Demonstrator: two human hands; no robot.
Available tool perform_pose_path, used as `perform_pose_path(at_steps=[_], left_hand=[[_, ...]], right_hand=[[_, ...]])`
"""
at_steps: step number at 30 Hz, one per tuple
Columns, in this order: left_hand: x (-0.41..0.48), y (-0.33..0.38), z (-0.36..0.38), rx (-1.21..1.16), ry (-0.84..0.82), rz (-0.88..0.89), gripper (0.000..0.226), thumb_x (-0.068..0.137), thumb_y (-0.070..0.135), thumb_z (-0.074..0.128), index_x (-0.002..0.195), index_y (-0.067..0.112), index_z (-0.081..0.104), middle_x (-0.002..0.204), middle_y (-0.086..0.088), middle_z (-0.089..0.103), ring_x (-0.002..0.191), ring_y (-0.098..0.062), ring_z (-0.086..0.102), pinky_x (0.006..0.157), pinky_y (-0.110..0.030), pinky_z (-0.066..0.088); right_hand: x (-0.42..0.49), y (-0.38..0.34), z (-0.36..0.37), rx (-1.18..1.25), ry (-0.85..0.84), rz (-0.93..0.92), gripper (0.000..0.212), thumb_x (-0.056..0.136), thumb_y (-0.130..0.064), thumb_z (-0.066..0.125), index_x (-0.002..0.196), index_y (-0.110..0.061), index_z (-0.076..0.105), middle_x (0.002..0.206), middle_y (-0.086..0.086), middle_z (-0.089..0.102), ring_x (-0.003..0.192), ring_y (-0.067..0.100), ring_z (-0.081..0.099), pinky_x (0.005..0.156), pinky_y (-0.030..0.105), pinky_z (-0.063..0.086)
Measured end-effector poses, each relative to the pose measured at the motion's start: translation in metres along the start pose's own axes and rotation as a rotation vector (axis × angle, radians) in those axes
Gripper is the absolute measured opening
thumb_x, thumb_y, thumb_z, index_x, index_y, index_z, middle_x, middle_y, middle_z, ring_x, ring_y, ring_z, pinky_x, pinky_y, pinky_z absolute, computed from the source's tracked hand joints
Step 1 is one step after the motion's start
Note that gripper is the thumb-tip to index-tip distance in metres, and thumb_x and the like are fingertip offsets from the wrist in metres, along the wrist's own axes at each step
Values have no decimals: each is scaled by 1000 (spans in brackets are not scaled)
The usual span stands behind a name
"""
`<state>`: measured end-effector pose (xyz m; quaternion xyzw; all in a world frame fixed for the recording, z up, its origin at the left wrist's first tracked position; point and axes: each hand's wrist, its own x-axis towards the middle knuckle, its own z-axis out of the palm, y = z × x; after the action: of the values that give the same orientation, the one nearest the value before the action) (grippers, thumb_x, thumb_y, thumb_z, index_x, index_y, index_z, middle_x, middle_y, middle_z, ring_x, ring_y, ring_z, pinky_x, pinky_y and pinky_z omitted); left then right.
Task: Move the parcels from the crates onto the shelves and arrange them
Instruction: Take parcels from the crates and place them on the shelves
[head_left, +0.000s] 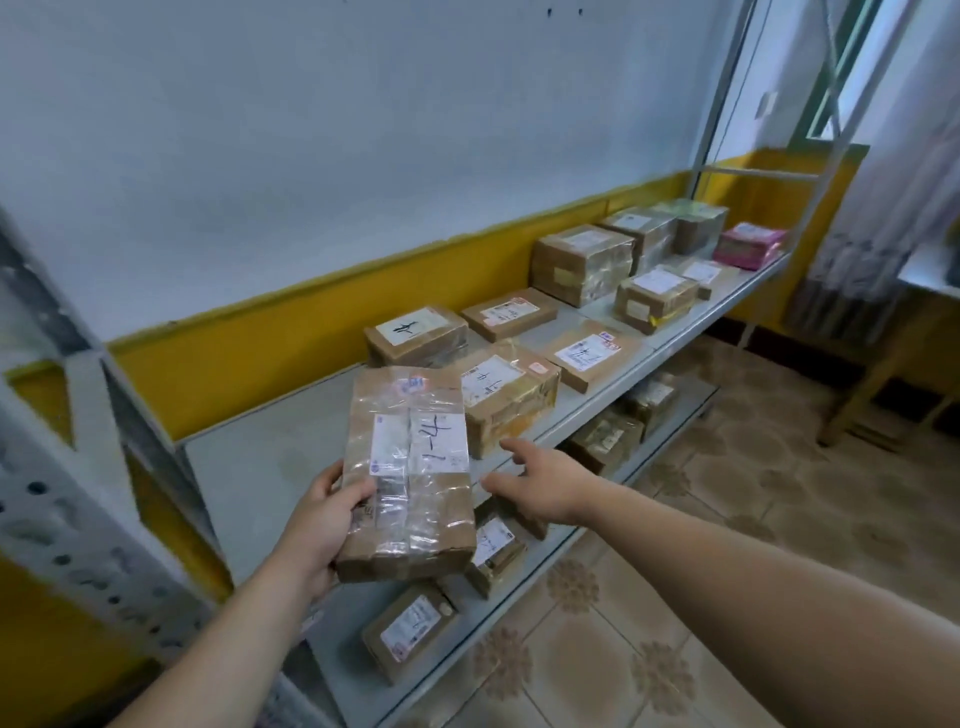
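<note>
Two bare forearms reach in from the lower edge of the view toward the shelving.

Left hand (322, 525): raised in front of the body and gripping the near left side of a brown parcel (410, 467). The thumb is laid across the taped top face and the fingers are curled underneath, out of sight.

Right hand (540, 480): extended forward at the parcel's right side, palm down, fingers loosely spread and holding nothing. The thumb tip lies just beside the parcel's right edge; contact cannot be confirmed.

Brown parcel: flat, wrapped in clear tape, with the white label and its handwriting facing up. Its long axis runs away from the person, the far end tilted slightly upward. It is held in the air over the front left part of the upper shelf (249, 467), just in front of the shelved parcels (506, 395), which lie in rows toward the right end.

Lower shelf (524, 582): carries more parcels, above the tiled floor (597, 649).
</note>
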<state>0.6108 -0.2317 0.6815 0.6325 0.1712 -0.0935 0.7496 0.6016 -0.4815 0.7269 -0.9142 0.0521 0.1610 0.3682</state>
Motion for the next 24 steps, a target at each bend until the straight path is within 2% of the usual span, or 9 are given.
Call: perform_pose_path(at_steps=[4, 6, 8, 12, 15, 19, 22, 24], left_hand=[[39, -1, 4, -31, 110, -39, 40, 91, 18, 63, 128, 23, 49, 98, -9, 73, 75, -27, 73, 54, -33, 56], [56, -3, 8, -45, 192, -54, 38, 92, 16, 62, 127, 20, 50, 98, -10, 72, 72, -24, 73, 51, -31, 55], [71, -5, 12, -65, 270, -86, 33, 92, 14, 62, 123, 21, 51, 97, -10, 72, 71, -24, 73, 48, -30, 54], [93, -5, 23, -118, 383, -146, 10, 94, 11, 58, 100, 19, 59, 80, -7, 75, 67, -25, 73, 45, -30, 54], [101, -4, 29, -122, 441, -167, 10, 94, 12, 57, 99, 20, 61, 79, -5, 75, 69, -24, 73, 47, -30, 55], [107, 0, 25, -76, 469, -165, 19, 95, 9, 54, 109, 20, 61, 89, -6, 76, 80, -25, 73, 62, -33, 58], [114, 3, 17, 12, 507, -204, 26, 95, 9, 55, 119, 17, 62, 99, -12, 74, 93, -33, 70, 83, -47, 57], [119, 6, 18, 79, 514, -217, 32, 94, 10, 56, 126, 16, 59, 102, -9, 73, 92, -29, 70, 83, -42, 56]], right_hand=[[73, -4, -17, -179, -54, -119, 73, 91, -57, 56, 151, -29, 28, 153, 6, 40, 133, 28, 45, 107, 44, 39], [111, -5, -23, -289, -69, -187, 73, 92, -57, 54, 153, -26, 26, 155, 7, 36, 136, 29, 41, 107, 45, 36], [149, -4, -27, -403, -86, -250, 74, 93, -56, 50, 153, -22, 24, 156, 8, 32, 138, 31, 37, 109, 46, 34], [212, 5, -34, -583, -142, -384, 69, 93, -55, 47, 149, -18, 32, 153, 11, 34, 137, 30, 32, 110, 42, 29], [249, 8, -37, -707, -168, -466, 72, 92, -59, 41, 151, -21, 28, 161, 9, 21, 145, 28, 20, 116, 43, 20], [275, -2, -28, -727, -138, -503, 74, 91, -65, 32, 153, -27, 21, 164, 6, 10, 149, 27, 8, 118, 51, 10], [278, 6, -14, -739, -132, -481, 75, 92, -67, 21, 155, -30, 5, 165, 5, -7, 151, 26, -10, 119, 52, -4], [279, 13, -10, -740, -122, -478, 76, 91, -69, 15, 155, -31, -1, 165, 4, -13, 150, 26, -16, 117, 51, -9]])
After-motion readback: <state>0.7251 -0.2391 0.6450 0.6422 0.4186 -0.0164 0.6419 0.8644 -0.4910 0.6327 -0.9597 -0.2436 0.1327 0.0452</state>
